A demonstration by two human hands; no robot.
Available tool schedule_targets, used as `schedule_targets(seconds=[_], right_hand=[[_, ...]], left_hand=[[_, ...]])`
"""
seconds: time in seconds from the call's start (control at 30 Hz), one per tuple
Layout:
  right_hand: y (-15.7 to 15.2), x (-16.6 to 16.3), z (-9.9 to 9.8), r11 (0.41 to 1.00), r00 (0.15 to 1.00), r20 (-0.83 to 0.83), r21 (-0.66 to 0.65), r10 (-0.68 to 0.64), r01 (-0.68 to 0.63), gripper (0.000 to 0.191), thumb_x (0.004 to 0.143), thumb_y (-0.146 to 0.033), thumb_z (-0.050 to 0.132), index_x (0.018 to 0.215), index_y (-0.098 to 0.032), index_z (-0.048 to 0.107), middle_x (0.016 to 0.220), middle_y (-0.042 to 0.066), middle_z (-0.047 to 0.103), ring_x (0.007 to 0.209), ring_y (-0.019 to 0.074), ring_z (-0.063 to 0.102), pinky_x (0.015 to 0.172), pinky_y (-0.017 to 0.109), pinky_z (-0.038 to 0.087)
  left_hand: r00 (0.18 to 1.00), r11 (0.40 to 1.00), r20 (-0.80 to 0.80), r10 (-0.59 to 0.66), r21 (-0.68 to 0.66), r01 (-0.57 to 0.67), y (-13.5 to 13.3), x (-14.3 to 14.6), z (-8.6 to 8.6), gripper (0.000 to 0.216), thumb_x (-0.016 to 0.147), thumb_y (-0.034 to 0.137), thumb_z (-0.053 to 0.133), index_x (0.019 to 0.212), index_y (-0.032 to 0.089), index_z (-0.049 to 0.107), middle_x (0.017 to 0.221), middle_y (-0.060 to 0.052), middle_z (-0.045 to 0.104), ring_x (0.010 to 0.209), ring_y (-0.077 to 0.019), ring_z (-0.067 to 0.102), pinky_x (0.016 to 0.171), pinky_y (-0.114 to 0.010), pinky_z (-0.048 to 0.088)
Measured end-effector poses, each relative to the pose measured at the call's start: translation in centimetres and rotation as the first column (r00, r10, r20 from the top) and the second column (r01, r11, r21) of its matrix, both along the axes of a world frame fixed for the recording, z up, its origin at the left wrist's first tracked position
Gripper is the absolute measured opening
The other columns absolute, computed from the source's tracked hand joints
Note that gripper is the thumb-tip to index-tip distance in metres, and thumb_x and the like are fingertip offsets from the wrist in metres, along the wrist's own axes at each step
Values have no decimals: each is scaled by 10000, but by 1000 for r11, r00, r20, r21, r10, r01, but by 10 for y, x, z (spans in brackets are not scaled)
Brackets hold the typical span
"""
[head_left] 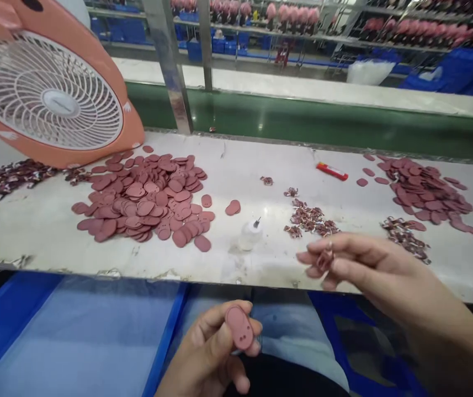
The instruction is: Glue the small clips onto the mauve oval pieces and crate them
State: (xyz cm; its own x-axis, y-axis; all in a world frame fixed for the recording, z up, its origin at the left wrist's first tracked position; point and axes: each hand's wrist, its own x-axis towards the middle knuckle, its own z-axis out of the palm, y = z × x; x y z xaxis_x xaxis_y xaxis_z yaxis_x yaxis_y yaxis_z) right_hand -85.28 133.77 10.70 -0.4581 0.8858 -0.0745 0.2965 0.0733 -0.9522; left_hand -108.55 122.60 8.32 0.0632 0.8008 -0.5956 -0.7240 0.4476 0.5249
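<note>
My left hand (pixel 209 350) is closed, thumb and fingers pinching a dusty-pink oval disc (pixel 240 326) with small holes; it looks like more than one layer, stacked. This is below the table's front edge. Over that edge at the right, my right hand (pixel 368 270) pinches a small folded brownish-pink piece (pixel 324 259) with shiny bits; its exact kind is unclear. Just beyond those fingers lies a loose pile of similar small pieces (pixel 311 218). A small clear bottle with a dark needle tip (pixel 250 234) stands upright between the hands, farther back on the table.
A large heap of pink oval discs (pixel 145 198) covers the left middle, with another heap (pixel 426 190) at right. An orange fan (pixel 116 110) stands at the left. A red tube-like item (pixel 332 171) lies farther back. Blue bins (pixel 165 342) sit below the table (pixel 236 165).
</note>
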Motion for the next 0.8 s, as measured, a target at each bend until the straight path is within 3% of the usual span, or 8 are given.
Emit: schedule_targets(seconds=[0.07,0.1,0.2,0.3,0.8], right_hand=[[-21,-16,4,978,982,-162,-166,98,-125,106,940,-355,646,1031,-320,690,1073,-14,753,889,116,725,742,167,594],[-28,-25,5,967,970,-190,-178,149,-184,103,933,-307,664,1025,-330,704,1068,-29,750,916,104,715,794,160,579],[-35,-47,8,957,951,-134,-46,278,-286,181,915,-231,689,1047,-345,736,937,-59,738,835,58,685,781,116,533],[-32,-54,8,948,946,-70,48,318,-315,216,910,-207,692,1072,-343,736,835,-77,717,729,30,654,692,88,500],[-29,-53,12,869,890,137,196,435,-455,198,926,-134,642,1054,-276,691,835,-67,718,721,49,642,672,155,479]], left_hand=[[998,999,44,-52,10,51,0,0,-2,355,591,388,910,852,171,808,726,-49,746,618,-115,672,435,-128,511],[996,997,59,-74,24,73,-1,1,-4,346,610,389,902,855,164,807,725,-46,737,620,-108,665,446,-126,514],[987,990,92,-132,70,126,-3,0,-10,335,664,399,873,871,145,804,698,-31,696,624,-94,645,473,-119,520],[976,979,112,-185,104,174,-6,-3,-17,313,709,406,842,884,150,801,713,-28,687,641,-90,650,489,-112,519],[966,974,137,-219,92,208,-9,-6,-23,191,759,363,811,822,183,799,721,-14,712,652,-74,656,528,-98,517]])
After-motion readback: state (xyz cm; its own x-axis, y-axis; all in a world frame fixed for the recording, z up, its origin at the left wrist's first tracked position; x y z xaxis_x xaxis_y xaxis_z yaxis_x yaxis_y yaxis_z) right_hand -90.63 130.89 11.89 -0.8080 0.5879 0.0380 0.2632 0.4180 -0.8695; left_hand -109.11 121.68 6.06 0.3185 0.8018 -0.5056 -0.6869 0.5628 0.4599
